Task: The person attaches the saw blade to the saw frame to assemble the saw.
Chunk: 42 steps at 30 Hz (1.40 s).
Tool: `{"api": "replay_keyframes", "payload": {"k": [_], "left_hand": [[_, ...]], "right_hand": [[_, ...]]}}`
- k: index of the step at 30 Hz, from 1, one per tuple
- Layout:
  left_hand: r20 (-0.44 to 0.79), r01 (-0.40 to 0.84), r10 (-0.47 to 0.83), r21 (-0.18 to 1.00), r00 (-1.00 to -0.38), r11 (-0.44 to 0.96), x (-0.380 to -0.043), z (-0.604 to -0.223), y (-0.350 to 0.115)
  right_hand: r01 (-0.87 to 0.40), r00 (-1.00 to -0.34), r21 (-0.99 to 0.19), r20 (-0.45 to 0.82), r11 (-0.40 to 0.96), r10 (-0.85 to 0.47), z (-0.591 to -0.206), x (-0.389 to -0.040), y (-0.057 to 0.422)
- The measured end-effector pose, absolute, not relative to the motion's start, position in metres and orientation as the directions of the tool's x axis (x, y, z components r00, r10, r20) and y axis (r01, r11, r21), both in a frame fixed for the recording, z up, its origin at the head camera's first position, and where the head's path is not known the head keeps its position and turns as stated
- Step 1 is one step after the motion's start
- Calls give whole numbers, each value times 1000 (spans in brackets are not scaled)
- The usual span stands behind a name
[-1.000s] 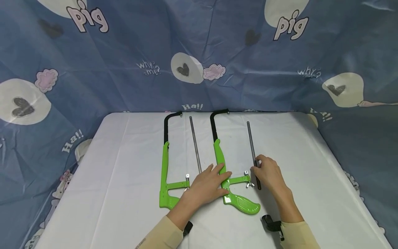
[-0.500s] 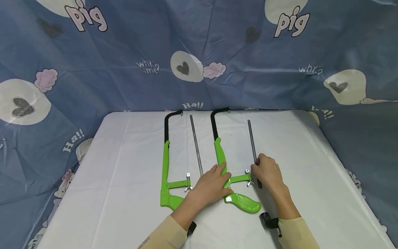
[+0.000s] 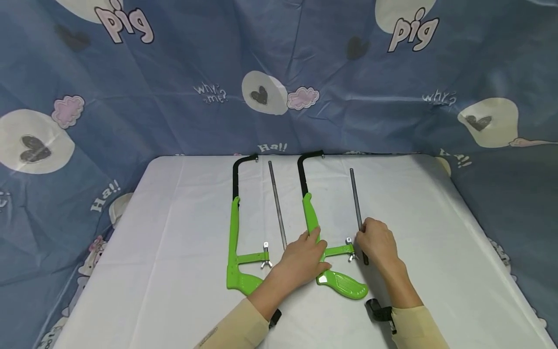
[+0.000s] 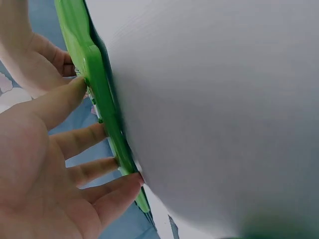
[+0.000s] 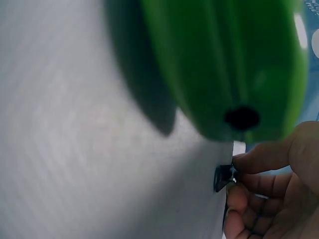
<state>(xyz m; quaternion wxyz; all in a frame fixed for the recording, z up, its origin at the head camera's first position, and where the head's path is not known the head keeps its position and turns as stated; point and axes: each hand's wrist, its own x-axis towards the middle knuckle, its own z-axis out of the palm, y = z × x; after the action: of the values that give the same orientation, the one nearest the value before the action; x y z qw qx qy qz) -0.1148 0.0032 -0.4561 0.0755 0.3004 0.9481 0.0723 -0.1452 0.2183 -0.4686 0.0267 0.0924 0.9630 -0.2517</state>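
Head view: left hand [image 3: 302, 259] rests straightened fingers on the green saw frame [image 3: 310, 213] beneath; right hand [image 3: 378, 242] pinches a grey rod [image 3: 355, 196] beside that frame. A second saw frame [image 3: 233, 242] lies left of both hands.

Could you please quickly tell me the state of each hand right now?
Left hand: open, touching a green saw frame.
Right hand: closed, pinching a gray rod.

From above, the head view looks forward and down to the far edge of the tabletop [image 3: 187, 271], while the wrist views skim it low and close, sharing the right hand [image 3: 377, 242] and the green saw [image 3: 311, 215] nearer the right edge.
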Motion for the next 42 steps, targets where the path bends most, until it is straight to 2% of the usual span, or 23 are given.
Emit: {"api": "replay_keyframes", "payload": {"k": [5, 17, 21, 31, 42], "left_hand": [[-78, 569, 577, 103, -813, 816, -117, -455, 9], [-60, 571, 575, 70, -816, 818, -117, -461, 11], [-34, 580, 580, 22, -814, 815, -117, -463, 13], [23, 599, 604, -106, -797, 794, -118, -466, 20], [81, 623, 633, -119, -770, 773, -123, -462, 22]], "right_hand": [[220, -975, -467, -113, 857, 189, -468, -144, 217], [265, -963, -437, -161, 859, 215, -469, -142, 215], [279, -959, -455, -175, 846, 223, -469, -143, 216], [237, -971, -488, -150, 840, 187, -471, -143, 220], [191, -982, -496, -99, 847, 163, -471, -144, 220]]}}
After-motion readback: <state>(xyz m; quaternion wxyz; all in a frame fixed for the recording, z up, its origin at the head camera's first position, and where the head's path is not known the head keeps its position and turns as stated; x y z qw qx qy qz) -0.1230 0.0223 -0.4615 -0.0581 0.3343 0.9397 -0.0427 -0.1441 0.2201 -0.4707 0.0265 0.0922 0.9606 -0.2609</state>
